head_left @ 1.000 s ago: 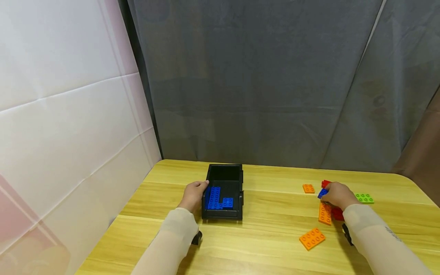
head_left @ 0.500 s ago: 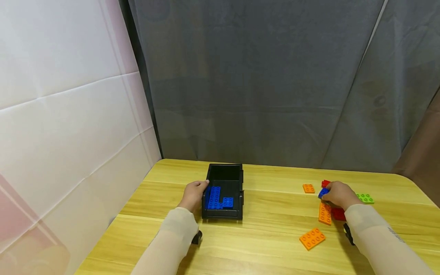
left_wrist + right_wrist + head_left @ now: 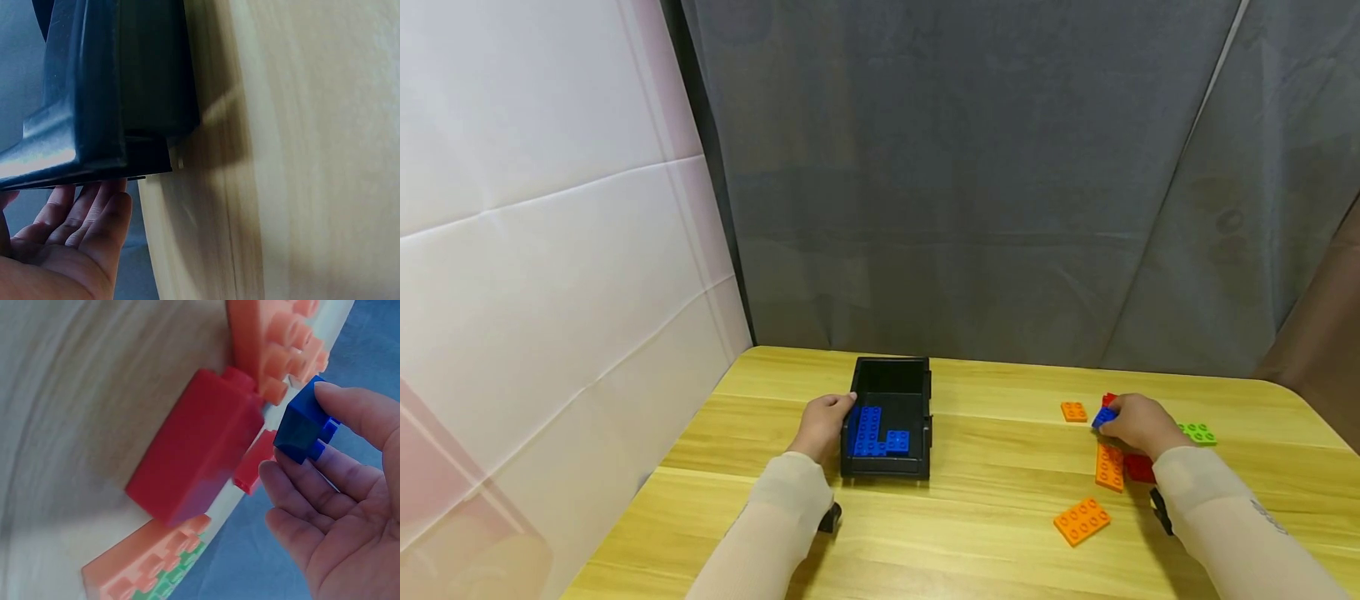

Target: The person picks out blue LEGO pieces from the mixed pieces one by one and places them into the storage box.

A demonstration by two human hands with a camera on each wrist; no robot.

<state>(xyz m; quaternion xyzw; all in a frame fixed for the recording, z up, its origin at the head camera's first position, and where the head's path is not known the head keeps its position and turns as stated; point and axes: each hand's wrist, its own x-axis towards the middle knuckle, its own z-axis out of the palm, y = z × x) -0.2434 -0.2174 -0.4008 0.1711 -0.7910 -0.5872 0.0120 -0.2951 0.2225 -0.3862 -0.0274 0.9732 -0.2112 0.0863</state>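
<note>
My left hand (image 3: pixel 823 425) holds the left side of a black plastic bin (image 3: pixel 891 377), thumb at the rim. In the left wrist view its fingers (image 3: pixel 103 222) touch the bin's outer wall (image 3: pixel 97 81). Several blue toy bricks, among them a long brick (image 3: pixel 868 425) and a small one (image 3: pixel 897 442), lie at the bin's near end. My right hand (image 3: pixel 1144 425) pinches a blue toy brick (image 3: pixel 303 422) between thumb and fingers, tilted, studs towards the palm. Beside that hand lie a red brick (image 3: pixel 1139 468) and an orange brick (image 3: pixel 1109 467).
Another orange brick (image 3: pixel 1081 522) lies nearer the front, and a small orange one (image 3: pixel 1073 412) farther back. A green brick (image 3: pixel 1198 433) and a red piece (image 3: pixel 1108 400) lie around the right hand, partly hidden. A grey curtain (image 3: pixel 925 183) hangs behind the wooden table (image 3: pixel 985 533).
The blue brick in my right hand has tilted and shifted slightly, the hand moving only a little. My left hand and the bin have stayed in place.
</note>
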